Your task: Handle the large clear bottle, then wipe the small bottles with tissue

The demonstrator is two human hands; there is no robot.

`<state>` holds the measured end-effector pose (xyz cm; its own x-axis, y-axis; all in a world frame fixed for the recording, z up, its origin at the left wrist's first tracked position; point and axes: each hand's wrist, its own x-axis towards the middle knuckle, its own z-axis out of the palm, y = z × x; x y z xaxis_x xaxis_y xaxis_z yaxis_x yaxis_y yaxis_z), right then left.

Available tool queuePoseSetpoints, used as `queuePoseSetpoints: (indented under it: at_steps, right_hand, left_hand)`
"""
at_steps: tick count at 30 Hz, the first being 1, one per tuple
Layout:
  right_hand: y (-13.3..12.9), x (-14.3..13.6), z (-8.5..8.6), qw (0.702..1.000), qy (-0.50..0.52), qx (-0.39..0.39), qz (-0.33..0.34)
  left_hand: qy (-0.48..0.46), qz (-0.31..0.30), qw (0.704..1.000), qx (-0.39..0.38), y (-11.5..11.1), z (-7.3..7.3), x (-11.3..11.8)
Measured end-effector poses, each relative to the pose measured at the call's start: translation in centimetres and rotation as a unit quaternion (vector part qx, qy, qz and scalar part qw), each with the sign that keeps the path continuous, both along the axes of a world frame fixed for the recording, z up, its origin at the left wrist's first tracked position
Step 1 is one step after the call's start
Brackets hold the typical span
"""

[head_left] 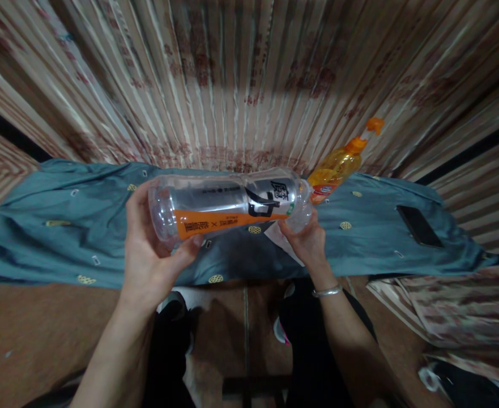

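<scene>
Clear plastic, with an orange band, makes up the bottle (227, 201), which lies nearly level in the air at the centre of the view, its base at nine o'clock and its neck at three. The left hand (149, 243) curls part-way round the base, thumb in front and fingers behind; the right hand (307, 238) is closed more tightly about the neck end, though which fingers bear on it is hard to tell. Such thin walls would likely dent, so a light, even grip seems best: steady the base with the left, do any turning at the neck with the right, and keep both ends in line. Below lies a teal cloth (75, 249), rumpled and printed with small yellow shapes. On it, the paper (284, 247) sits at five o'clock, partly under the right hand, the yellow bottle (336, 164) at two, near the neck, and the phone (419, 226) at three, well apart. A pleated, patterned curtain (232, 85) spans twelve o'clock; brown floor (219, 334) shows at six, in dim light.
</scene>
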<state>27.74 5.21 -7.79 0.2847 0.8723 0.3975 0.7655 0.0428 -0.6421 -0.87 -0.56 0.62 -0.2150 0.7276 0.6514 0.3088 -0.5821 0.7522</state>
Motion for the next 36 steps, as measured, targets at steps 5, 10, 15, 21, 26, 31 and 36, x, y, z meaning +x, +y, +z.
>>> queuePoseSetpoints:
  at_steps: [5,10,15,21,26,31,36]
  right_hand:
    - [-0.01,0.03,0.04,1.000,0.007,-0.006,0.002]
    - [0.02,0.02,0.12,1.000,0.016,-0.011,0.002]
    - [-0.02,0.02,0.11,1.000,0.014,-0.010,0.005]
    - [-0.03,0.05,0.05,1.000,0.005,-0.009,0.000]
    - [-0.05,0.02,0.13,1.000,0.004,-0.023,-0.007]
    - [-0.08,0.00,0.21,1.000,0.006,-0.024,-0.005]
    - [-0.04,0.02,0.18,1.000,0.010,-0.025,-0.008]
  left_hand:
    - [0.005,0.000,1.000,0.001,-0.03,0.06,-0.03]
    - [0.010,0.000,1.000,-0.004,0.01,0.02,0.13]
    - [0.010,0.005,1.000,0.012,0.08,0.06,0.29]
    - [0.009,0.006,1.000,0.008,0.00,0.10,0.33]
    - [0.015,0.003,1.000,0.002,-0.08,0.17,0.32]
    - [0.005,0.002,1.000,0.004,-0.04,0.27,0.41]
    - [0.001,0.007,1.000,0.002,-0.06,0.33,0.52]
